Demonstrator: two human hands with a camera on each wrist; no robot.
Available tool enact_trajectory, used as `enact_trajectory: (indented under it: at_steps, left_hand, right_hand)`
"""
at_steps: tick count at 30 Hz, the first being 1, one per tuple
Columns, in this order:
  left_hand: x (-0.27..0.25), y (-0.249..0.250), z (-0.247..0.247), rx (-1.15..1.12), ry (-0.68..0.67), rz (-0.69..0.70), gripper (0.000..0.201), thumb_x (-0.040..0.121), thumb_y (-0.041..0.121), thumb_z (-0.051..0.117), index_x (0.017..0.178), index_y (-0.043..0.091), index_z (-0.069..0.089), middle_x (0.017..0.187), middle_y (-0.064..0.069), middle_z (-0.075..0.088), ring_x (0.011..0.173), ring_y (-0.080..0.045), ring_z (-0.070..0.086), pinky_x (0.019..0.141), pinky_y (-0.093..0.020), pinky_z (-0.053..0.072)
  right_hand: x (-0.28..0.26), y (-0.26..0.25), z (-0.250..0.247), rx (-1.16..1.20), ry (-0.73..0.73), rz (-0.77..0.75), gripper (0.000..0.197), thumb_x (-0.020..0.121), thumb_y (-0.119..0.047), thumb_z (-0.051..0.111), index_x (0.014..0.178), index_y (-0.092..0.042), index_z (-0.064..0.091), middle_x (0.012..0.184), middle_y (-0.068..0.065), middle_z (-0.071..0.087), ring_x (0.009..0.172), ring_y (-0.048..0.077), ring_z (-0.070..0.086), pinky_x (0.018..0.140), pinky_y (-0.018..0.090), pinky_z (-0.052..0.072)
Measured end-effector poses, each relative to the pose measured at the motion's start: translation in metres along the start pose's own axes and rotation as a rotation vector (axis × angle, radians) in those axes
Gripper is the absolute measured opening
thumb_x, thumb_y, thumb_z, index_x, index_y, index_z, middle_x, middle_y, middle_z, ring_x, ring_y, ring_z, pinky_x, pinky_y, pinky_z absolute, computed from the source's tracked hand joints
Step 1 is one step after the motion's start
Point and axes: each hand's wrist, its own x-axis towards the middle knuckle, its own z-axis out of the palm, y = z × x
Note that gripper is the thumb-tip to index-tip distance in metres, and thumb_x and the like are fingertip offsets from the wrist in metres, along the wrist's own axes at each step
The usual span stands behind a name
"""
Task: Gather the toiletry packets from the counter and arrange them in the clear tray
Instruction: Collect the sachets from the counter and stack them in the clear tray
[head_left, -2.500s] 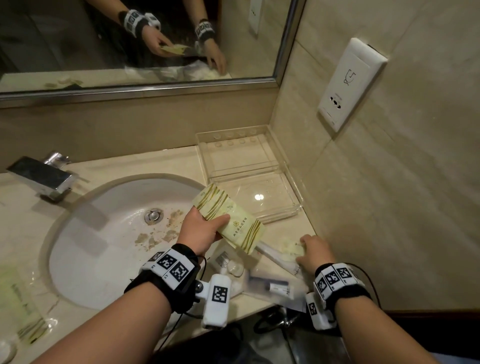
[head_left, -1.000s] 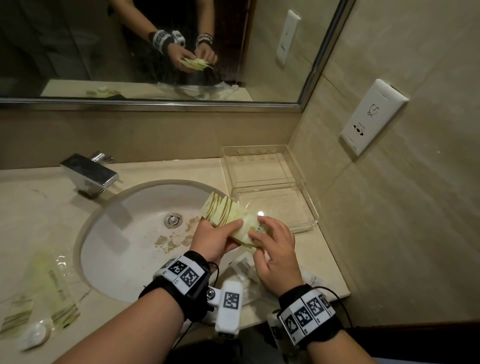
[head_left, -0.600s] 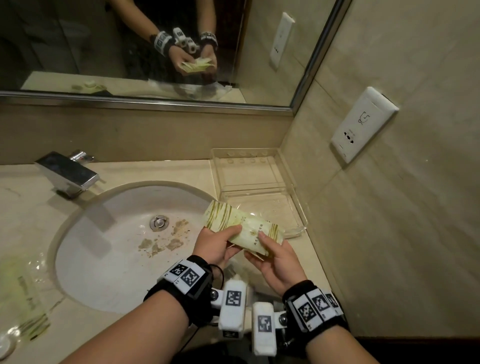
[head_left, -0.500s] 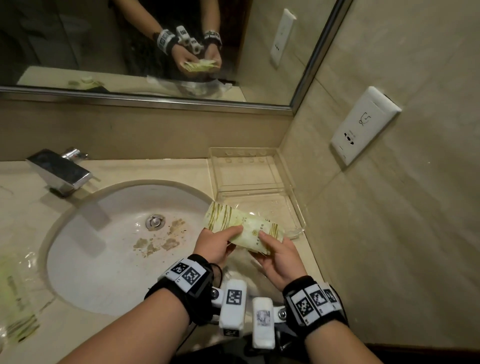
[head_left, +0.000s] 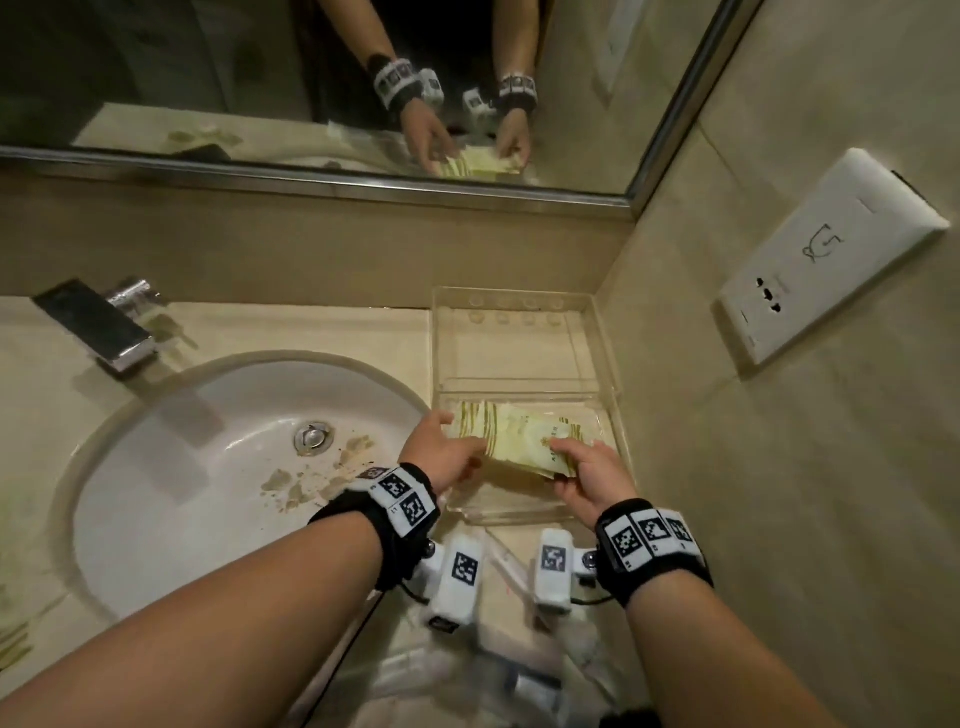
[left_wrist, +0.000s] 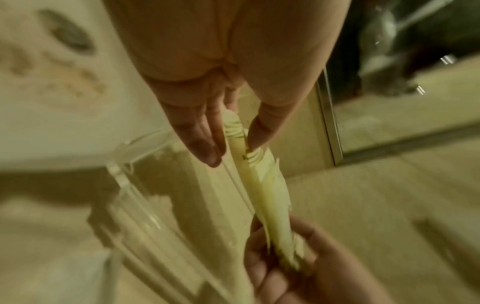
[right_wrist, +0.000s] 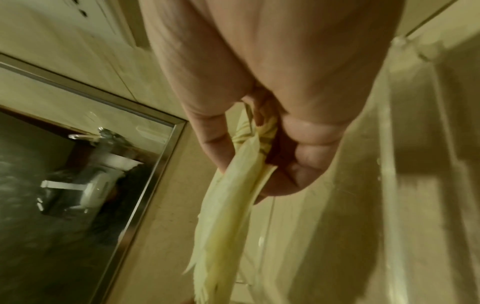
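Nearest, several clear-wrapped packets (head_left: 519, 680) lie blurred on the counter (head_left: 322, 332) edge; their number cannot be told. Beyond, two hands hold one stack of pale green packets (head_left: 522, 441) over the near compartment of the clear tray (head_left: 608, 364). The left hand (head_left: 441, 457) pinches its striped end between thumb and fingers; the right hand (head_left: 587, 475) curls around the other end.

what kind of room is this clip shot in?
Most likely a hotel bathroom. An oval sink is set into a stone counter, with a chrome faucet and a wall mirror above it. Both hands hold pale green toiletry packets over a clear tray, which suggests guest amenities.
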Motion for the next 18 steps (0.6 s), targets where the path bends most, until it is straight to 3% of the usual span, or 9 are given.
enact_trajectory:
  at_steps: [3,5,8,10,12,13,15,16,18]
  left_hand:
    - [0.003,0.005,0.006,0.613,0.012,0.193,0.060,0.087,0.021,0.062,0.139,0.012,0.034,0.125,-0.014,0.060,0.094,-0.024,0.065,0.081,-0.031,0.053]
    - [0.003,0.008,0.009,0.856,-0.032,0.271,0.054,0.089,0.023,0.059,0.137,0.011,0.038,0.131,-0.015,0.052,0.108,-0.029,0.059,0.093,-0.035,0.050]
    - [0.004,0.008,0.016,1.064,-0.049,0.271,0.041,0.088,0.024,0.055,0.126,0.010,0.049,0.129,-0.015,0.046,0.112,-0.032,0.052,0.096,-0.039,0.047]
    - [0.002,0.007,0.021,1.218,-0.028,0.258,0.037,0.087,0.024,0.052,0.121,0.011,0.052,0.130,-0.016,0.043,0.118,-0.034,0.044,0.097,-0.043,0.043]
    - [0.001,0.005,0.026,1.385,-0.006,0.226,0.040,0.087,0.022,0.050,0.126,0.013,0.050,0.146,-0.019,0.030,0.132,-0.037,0.029,0.104,-0.047,0.032]
    - [0.000,0.004,0.028,1.452,0.000,0.214,0.044,0.086,0.020,0.051,0.129,0.014,0.049,0.154,-0.020,0.018,0.138,-0.039,0.018,0.108,-0.050,0.025]
    - [0.001,0.002,0.031,1.544,0.004,0.225,0.049,0.083,0.016,0.053,0.131,0.015,0.048,0.158,-0.022,0.002,0.144,-0.041,0.002,0.112,-0.054,0.016]
    - [0.001,0.001,0.031,1.576,0.003,0.262,0.048,0.082,0.016,0.055,0.130,0.015,0.049,0.157,-0.023,0.006,0.143,-0.041,0.003,0.112,-0.054,0.016]
    - [0.001,-0.001,0.033,1.625,-0.003,0.356,0.043,0.083,0.018,0.054,0.126,0.017,0.053,0.147,-0.021,0.028,0.135,-0.039,0.020,0.107,-0.050,0.023]
  right_hand:
    - [0.021,-0.005,0.002,-0.151,0.024,0.009,0.031,0.082,0.002,0.066,0.112,0.005,0.055,0.091,0.019,0.067,0.058,0.020,0.068,0.038,0.018,0.047]
    - [0.034,-0.007,0.005,-0.209,0.035,0.015,0.029,0.081,0.003,0.066,0.108,0.001,0.055,0.080,0.014,0.064,0.047,0.017,0.065,0.037,0.018,0.045]
    - [0.050,-0.010,0.010,-0.284,0.040,0.038,0.030,0.080,0.004,0.068,0.108,0.004,0.056,0.090,0.018,0.067,0.063,0.026,0.069,0.045,0.025,0.053]
    - [0.059,-0.010,0.012,-0.341,0.052,0.021,0.030,0.078,0.004,0.069,0.106,0.003,0.058,0.098,0.021,0.069,0.079,0.031,0.070,0.059,0.036,0.060]
    - [0.062,-0.008,0.015,-0.379,0.062,0.006,0.024,0.077,0.004,0.071,0.098,0.001,0.061,0.100,0.021,0.069,0.086,0.033,0.070,0.077,0.047,0.059]
    - [0.062,-0.008,0.016,-0.395,0.067,-0.002,0.026,0.075,0.002,0.074,0.097,0.001,0.061,0.100,0.020,0.069,0.087,0.033,0.070,0.079,0.049,0.058]
    - [0.067,-0.003,0.018,-0.465,0.105,-0.059,0.054,0.064,-0.011,0.084,0.110,0.001,0.059,0.107,0.019,0.069,0.091,0.033,0.069,0.080,0.049,0.058]
    - [0.069,-0.002,0.019,-0.564,0.130,-0.098,0.070,0.058,-0.021,0.086,0.119,-0.001,0.057,0.115,0.018,0.067,0.097,0.032,0.068,0.085,0.048,0.056]
    - [0.064,-0.004,0.021,-0.814,0.193,-0.194,0.076,0.068,-0.028,0.081,0.133,-0.005,0.049,0.130,0.013,0.059,0.114,0.032,0.059,0.097,0.040,0.048]
